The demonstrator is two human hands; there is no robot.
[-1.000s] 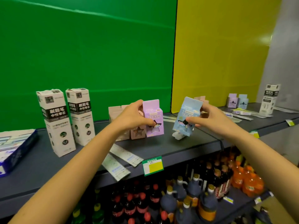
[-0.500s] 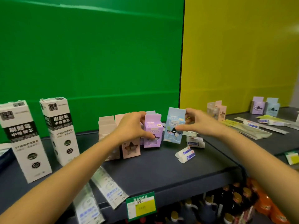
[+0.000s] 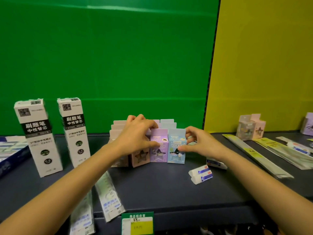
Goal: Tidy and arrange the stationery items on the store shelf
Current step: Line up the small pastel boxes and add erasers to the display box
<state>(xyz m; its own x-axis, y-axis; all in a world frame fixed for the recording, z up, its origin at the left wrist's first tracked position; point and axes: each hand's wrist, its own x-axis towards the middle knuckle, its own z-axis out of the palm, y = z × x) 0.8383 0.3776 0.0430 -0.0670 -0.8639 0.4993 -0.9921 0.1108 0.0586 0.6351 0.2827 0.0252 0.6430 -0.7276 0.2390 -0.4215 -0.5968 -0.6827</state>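
A row of small star-window boxes stands mid-shelf on the dark shelf: a pink box, a purple box and a light blue box side by side, with more pale boxes behind. My left hand reaches over the row, its fingers closed on the top and front of the purple box. From the right, my right hand pinches the blue box's side between thumb and fingers. The blue box stands upright, touching the purple one.
Two tall white refill boxes stand at the left beside a blue tray. Packaged rulers overhang the front edge near a price tag. Two erasers and long packets lie to the right.
My right hand has brought the blue box in from the right and set it upright against the purple box. My left hand has stayed on the purple box. The view has come closer.
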